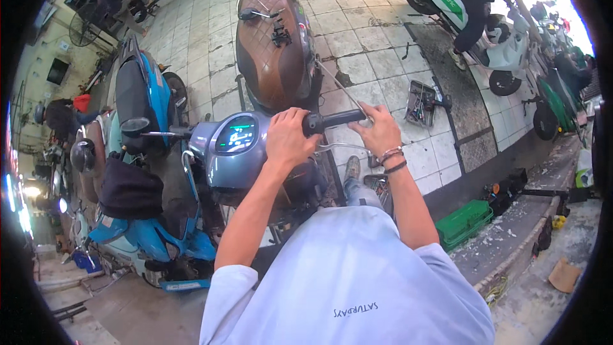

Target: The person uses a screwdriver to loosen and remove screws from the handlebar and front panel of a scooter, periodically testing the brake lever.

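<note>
A grey-blue scooter front with a lit display stands before me. My left hand is closed round the inner part of its handlebar, by the black switch housing. At the outer end of the black handlebar grip, my right hand is closed, thumb and fingers around the grip's tip. A thin metal rod slants from beside the seat to my right fingers; its end is hidden there. Below the grip runs a silver brake lever. The brown quilted seat carries several tools.
A blue scooter stands close on my left. At right lie a tool tray on the tiles and a green crate by a ledge. Another person bends over a white scooter at the far right.
</note>
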The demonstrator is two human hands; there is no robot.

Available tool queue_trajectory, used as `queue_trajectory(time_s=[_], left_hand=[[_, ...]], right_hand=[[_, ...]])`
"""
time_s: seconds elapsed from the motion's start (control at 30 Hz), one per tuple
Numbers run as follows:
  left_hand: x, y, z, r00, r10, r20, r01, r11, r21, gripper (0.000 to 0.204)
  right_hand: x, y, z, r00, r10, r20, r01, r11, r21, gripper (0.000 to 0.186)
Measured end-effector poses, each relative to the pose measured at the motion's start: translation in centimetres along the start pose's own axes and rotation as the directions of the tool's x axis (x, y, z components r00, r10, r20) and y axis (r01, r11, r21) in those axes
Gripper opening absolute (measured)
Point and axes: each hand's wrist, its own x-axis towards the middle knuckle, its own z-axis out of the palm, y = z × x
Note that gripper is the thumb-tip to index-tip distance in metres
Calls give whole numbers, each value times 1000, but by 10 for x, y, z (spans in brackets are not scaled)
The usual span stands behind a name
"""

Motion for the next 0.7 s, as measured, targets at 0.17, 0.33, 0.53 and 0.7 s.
queue_trajectory(time_s=[0.17, 0.33, 0.53, 0.7], left_hand=[[7, -1, 11, 997, -69, -38, 69, 998, 12, 60], [3, -4, 5, 998, -40, -42, 40, 999, -10, 59], [8, 1, 6, 999, -40, -29, 40, 999, 7, 60], [6, 3, 6, 999, -17, -28, 18, 1000, 20, 61]], right_hand=[[-42, 1, -15, 995, -103, -14, 103, 994, 36, 58], [-134, -32, -55, 817, -36, 575, -352, 759, 547, 55], [-162, -43, -61, 740, -18, 673, -518, 623, 586, 59], [-139, -53, -70, 707, -25, 707, -464, 738, 490, 61]])
